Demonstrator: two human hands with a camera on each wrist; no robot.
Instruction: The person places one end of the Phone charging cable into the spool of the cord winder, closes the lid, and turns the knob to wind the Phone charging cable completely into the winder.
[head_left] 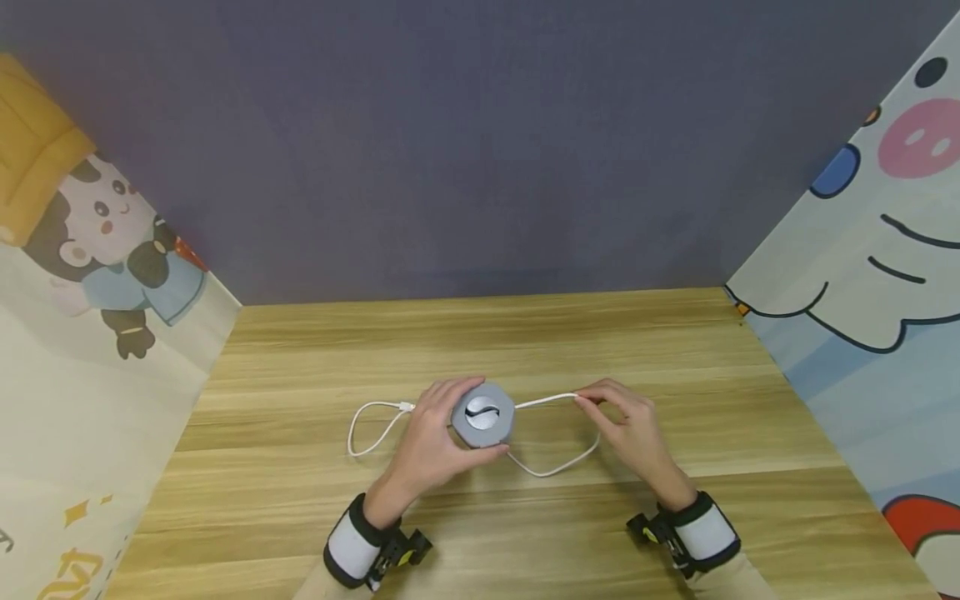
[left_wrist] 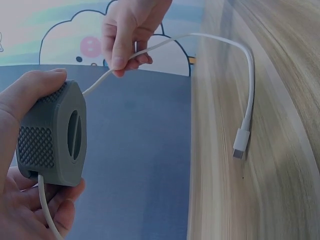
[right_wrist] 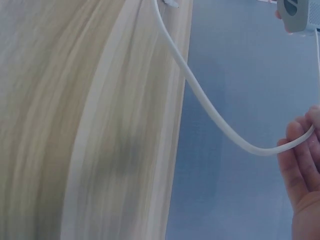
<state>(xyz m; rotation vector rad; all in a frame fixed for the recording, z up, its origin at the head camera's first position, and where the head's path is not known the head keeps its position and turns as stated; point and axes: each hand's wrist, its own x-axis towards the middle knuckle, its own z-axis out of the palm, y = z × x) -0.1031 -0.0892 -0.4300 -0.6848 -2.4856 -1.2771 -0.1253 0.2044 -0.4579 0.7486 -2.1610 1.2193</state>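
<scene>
My left hand (head_left: 431, 437) grips a grey, knobbly cable reel (head_left: 483, 414) just above the wooden table (head_left: 480, 333); thumb on one side, fingers curled under it (left_wrist: 52, 135). A white cable (head_left: 547, 402) runs from the reel to my right hand (head_left: 626, 425), which pinches it between thumb and fingertips (left_wrist: 125, 45). Past the pinch the cable sags in a loop (head_left: 558, 471) back toward the reel, ending in a white plug (left_wrist: 241, 145) on the table. The right wrist view shows the cable (right_wrist: 210, 107) draped over my fingers (right_wrist: 300, 170).
A second stretch of white cable loops out to the left of the reel (head_left: 363, 433), with a small plug (head_left: 407, 406) at its end. Cartoon-printed panels (head_left: 862, 317) wall the table's left and right sides; a dark backdrop (head_left: 480, 150) closes the far edge.
</scene>
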